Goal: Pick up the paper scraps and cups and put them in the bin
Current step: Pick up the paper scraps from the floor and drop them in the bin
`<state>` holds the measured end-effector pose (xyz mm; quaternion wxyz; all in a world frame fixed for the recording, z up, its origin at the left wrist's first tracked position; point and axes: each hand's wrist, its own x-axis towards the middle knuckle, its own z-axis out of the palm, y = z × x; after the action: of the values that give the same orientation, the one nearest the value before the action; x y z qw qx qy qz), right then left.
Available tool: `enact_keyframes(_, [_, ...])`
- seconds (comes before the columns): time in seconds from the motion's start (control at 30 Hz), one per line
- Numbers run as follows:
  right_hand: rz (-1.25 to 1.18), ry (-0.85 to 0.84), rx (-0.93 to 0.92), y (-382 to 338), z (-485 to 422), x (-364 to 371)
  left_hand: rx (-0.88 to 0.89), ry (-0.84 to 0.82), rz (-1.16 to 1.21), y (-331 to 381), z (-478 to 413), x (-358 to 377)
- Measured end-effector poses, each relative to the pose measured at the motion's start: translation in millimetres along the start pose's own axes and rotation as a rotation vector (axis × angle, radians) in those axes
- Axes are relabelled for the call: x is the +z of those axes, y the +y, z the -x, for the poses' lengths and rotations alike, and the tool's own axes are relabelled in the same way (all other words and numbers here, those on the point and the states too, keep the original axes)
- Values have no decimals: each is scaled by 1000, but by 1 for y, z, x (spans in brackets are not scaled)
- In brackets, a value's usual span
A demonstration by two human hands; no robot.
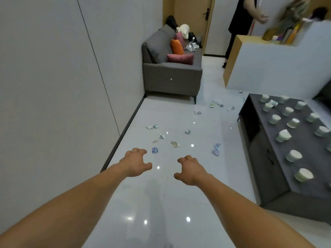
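Head view: the task is judged to be at or near its start. Paper scraps (155, 150) lie scattered over the floor (179, 203) from mid-frame up toward the centre right. The nearest, a blue one, lies just beyond the left hand (136, 162), and none is held. Cups (293, 155), more than a dozen and apparently standing inverted, sit in loose rows on the dark tabletop (308, 145) at the right of the frame, with none lifted. The left hand and the right hand (189, 170) reach forward at centre frame, apart from each other. Both are empty, fingers spread and loosely bent, touching nothing. Every scrap and cup in sight is uncollected, so all of the collecting appears to remain. The bin is not in view, so its place and contents cannot be stated. The right edge cuts off the tabletop, so the cup count is incomplete. The farthest scraps, between the sofa (172, 74) and the white counter (268, 68), are too small to tell apart. A second person (240, 18) at upper right is blurred and cut by the top edge.
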<state>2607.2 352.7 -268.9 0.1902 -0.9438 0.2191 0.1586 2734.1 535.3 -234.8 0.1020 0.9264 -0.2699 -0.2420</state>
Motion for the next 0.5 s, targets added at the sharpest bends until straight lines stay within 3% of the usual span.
enact_keyframes(0.5, [-46, 3, 227, 122, -132, -69, 152, -147, -62, 106, -209, -6])
